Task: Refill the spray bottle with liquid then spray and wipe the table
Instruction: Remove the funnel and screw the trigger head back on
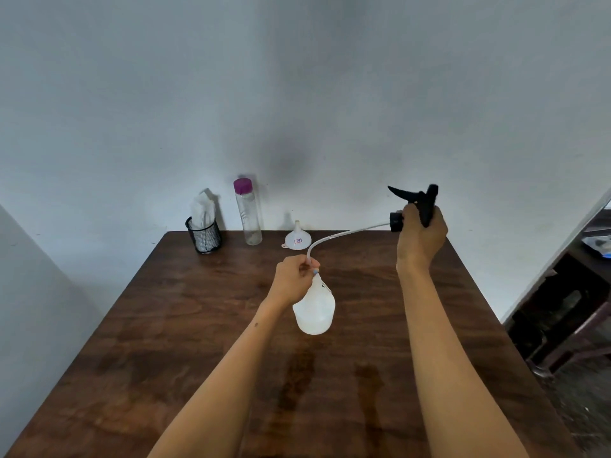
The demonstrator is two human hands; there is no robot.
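Note:
A white translucent spray bottle (314, 309) stands on the brown wooden table (205, 342) near its middle. My left hand (296, 276) grips the bottle's neck. My right hand (420, 238) holds the black trigger spray head (417, 201) raised to the right, off the bottle. Its clear dip tube (340, 235) curves from the head down to the bottle's mouth, where its end is hidden by my left fingers. A clear bottle with a purple cap (248, 213) stands at the back of the table. A small white funnel (297, 238) lies upside down next to it.
A black mesh cup holding white tissue or cloth (203, 231) stands at the table's back left corner. Grey walls close in behind and on the left. A dark wooden piece of furniture (562, 312) stands to the right of the table.

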